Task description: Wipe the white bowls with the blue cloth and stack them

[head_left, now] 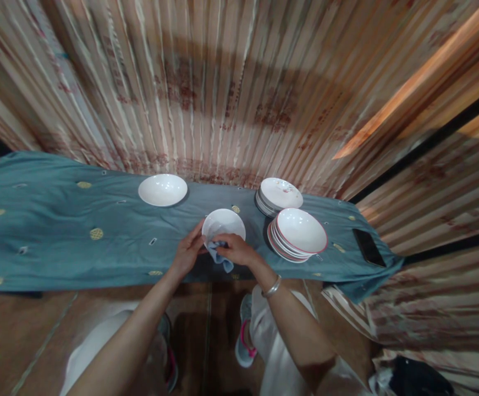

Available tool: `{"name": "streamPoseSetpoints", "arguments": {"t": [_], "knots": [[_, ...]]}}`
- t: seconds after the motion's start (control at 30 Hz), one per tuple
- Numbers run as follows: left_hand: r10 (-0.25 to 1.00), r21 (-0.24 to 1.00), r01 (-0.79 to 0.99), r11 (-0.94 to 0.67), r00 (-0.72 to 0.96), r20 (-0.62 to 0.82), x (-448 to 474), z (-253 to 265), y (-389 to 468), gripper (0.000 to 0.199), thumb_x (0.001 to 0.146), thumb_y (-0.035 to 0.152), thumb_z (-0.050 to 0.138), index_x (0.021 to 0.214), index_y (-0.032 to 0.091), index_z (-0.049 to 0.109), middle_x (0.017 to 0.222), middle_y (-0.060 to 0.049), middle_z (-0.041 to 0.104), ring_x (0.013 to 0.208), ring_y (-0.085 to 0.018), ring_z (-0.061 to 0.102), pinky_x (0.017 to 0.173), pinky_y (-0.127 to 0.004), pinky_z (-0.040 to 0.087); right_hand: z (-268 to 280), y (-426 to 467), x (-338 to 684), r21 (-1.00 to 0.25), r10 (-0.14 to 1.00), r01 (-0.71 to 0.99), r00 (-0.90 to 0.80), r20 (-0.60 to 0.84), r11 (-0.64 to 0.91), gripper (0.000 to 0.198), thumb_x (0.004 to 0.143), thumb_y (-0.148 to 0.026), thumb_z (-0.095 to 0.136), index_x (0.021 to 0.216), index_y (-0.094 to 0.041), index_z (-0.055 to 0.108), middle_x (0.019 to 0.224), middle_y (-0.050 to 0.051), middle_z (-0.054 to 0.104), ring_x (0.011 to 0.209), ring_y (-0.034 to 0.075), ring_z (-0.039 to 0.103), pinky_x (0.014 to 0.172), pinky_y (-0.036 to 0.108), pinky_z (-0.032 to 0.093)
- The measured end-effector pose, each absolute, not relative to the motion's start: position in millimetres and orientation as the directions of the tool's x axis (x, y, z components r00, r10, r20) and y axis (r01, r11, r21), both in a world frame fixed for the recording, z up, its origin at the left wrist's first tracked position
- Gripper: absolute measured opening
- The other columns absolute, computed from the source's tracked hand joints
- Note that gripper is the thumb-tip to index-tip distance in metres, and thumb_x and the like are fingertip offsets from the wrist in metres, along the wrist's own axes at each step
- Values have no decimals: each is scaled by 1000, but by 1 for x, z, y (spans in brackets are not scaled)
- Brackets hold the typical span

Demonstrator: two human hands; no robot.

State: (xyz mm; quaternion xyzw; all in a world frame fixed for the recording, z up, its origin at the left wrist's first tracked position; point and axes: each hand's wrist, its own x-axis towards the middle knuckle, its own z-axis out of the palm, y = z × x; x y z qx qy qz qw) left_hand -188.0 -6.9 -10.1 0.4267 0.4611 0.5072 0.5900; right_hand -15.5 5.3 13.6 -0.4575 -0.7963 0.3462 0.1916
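Note:
A white bowl [225, 220] is tilted toward me over the near middle of the cloth-covered table. My left hand [188, 250] grips its left side, fingers around the outer wall. In my right hand [236, 250] is a bunched blue-grey cloth [221, 260], pressed against the bowl's near rim, with one end hanging below. The fingers of that hand are closed on the cloth and partly hide the rim. To the right stands a stack of red-rimmed bowls [301, 231], and behind it a stack of plates [281, 193], the top one flower-patterned. A white shallow dish [163, 190] sits alone at the back left.
A blue-green tablecloth [58, 220] with yellow pineapple prints covers the long narrow table. Near its right end lies a black phone [368, 247]. Pleated curtains [206, 99] hang close behind. A dark bar [429, 146] slants along the right side.

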Motion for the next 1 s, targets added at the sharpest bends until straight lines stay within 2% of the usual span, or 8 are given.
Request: {"name": "streamPoseSetpoints", "arguments": {"t": [0.17, 0.37, 0.53, 0.67, 0.83, 1.0], "knots": [[994, 978, -181, 107, 50, -100, -190, -14, -5, 74, 67, 46, 73, 135, 21, 57, 134, -8, 62, 116, -31, 59, 82, -39, 57, 6, 7, -30, -836, 918, 493, -396, 33, 243, 27, 78, -16, 56, 101, -16, 71, 88, 0, 71, 74, 13, 63, 74, 24, 49], [992, 973, -199, 120, 66, -109, -190, -11, -6, 74, 68, 48, 72, 136, 21, 57, 135, -8, 61, 116, -31, 60, 83, -38, 57, 11, 4, -44, -843, 962, 486, -246, 120, 229, 29, 80, -13, 54, 103, -19, 69, 104, 2, 71, 94, 17, 65, 89, 29, 50], [991, 979, -155, 130, 60, -122, -187, -6, -9, 64, 73, 44, 69, 133, 24, 59, 135, -6, 61, 115, -31, 60, 78, -38, 59, 21, 4, -52, -760, 938, 550, -190, 289, 345, 33, 84, -13, 48, 111, -21, 64, 121, 6, 64, 114, 18, 57, 103, 32, 43], [994, 983, -157, 94, 75, -83, -186, -8, -11, 65, 72, 47, 71, 132, 24, 60, 135, -6, 61, 115, -33, 60, 79, -42, 59, 24, 13, -52, -672, 911, 625, -178, 373, 397, 30, 89, -17, 45, 114, -19, 61, 127, 11, 58, 124, 21, 50, 111, 37, 36], [991, 980, -189, 66, 127, -42, -187, -12, -12, 69, 72, 51, 70, 134, 24, 58, 144, -7, 53, 121, -35, 56, 83, -44, 59, 25, 26, -43, -590, 899, 702, -174, 401, 399, 30, 92, -17, 41, 116, -19, 59, 126, 10, 58, 124, 20, 49, 113, 35, 35], [988, 982, -177, 59, 150, -33, -186, -6, -15, 72, 71, 52, 71, 135, 22, 57, 149, -9, 48, 128, -37, 51, 84, -45, 58, 26, 34, -28, -564, 930, 761, -140, 340, 321, 34, 91, -14, 40, 121, -16, 57, 130, 13, 57, 128, 22, 47, 114, 40, 32]]}}
